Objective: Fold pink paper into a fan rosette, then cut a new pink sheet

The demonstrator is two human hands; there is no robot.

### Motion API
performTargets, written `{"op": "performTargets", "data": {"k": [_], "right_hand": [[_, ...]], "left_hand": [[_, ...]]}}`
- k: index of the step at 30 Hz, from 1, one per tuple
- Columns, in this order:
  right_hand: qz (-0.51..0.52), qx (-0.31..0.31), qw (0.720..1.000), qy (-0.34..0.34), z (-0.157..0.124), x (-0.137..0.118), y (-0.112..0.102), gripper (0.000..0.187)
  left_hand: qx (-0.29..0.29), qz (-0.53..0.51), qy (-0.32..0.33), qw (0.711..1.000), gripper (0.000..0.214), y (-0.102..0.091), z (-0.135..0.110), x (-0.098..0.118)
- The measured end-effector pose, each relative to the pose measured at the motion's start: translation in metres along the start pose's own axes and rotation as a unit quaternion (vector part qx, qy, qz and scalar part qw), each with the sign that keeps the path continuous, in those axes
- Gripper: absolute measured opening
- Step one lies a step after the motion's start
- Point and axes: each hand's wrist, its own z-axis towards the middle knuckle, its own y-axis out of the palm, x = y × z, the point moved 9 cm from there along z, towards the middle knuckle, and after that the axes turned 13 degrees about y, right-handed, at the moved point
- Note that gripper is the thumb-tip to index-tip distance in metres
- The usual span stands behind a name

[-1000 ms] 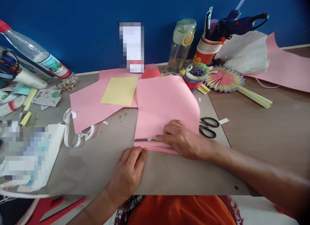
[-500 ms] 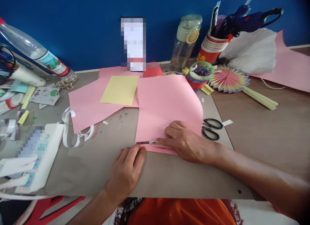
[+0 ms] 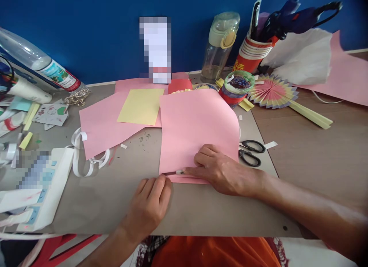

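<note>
A pink sheet of paper (image 3: 198,125) lies in front of me, its near edge folded into a narrow strip and its far right side curling up. My left hand (image 3: 151,201) is closed, fingers together, gripping the sheet's near left corner. My right hand (image 3: 222,170) rests on the lower right of the sheet, fingers curled around what looks like a utility knife (image 3: 180,172). Its thin dark blade lies flat along the fold, pointing toward my left fingertips. Most of the knife's handle is hidden under my right hand.
Black-handled scissors (image 3: 251,153) lie right of the sheet. Behind are a yellow paper square (image 3: 140,106), more pink paper (image 3: 99,125), a phone (image 3: 156,48), a water bottle (image 3: 220,48), a paper cup (image 3: 253,54) and a paper fan (image 3: 271,91). A power strip (image 3: 59,190) sits at left.
The view has shifted slightly. Both hands keep nearly the same places; the knife blade and the sheet's near left corner sit marginally lower and closer to my left fingertips.
</note>
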Motion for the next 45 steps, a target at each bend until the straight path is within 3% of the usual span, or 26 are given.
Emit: {"op": "performTargets", "data": {"k": [13,24,38,45], "right_hand": [[0.0,0.007,0.999,-0.038,-0.003,-0.009,0.001,0.038],[-0.005,0.009,0.999,-0.035,-0.003,-0.008,0.003,0.039],[-0.004,-0.012,0.999,-0.038,-0.003,-0.01,0.001,0.039],[-0.011,-0.017,0.999,-0.048,-0.004,-0.011,0.001,0.041]], "left_hand": [[-0.009,-0.007,-0.005,1.0,0.02,-0.004,-0.001,0.006],[-0.018,-0.055,-0.075,0.995,0.028,0.003,-0.016,0.008],[-0.026,-0.065,-0.078,0.995,0.024,0.007,-0.015,0.003],[-0.037,-0.064,-0.038,0.997,0.019,0.005,-0.005,-0.002]]}}
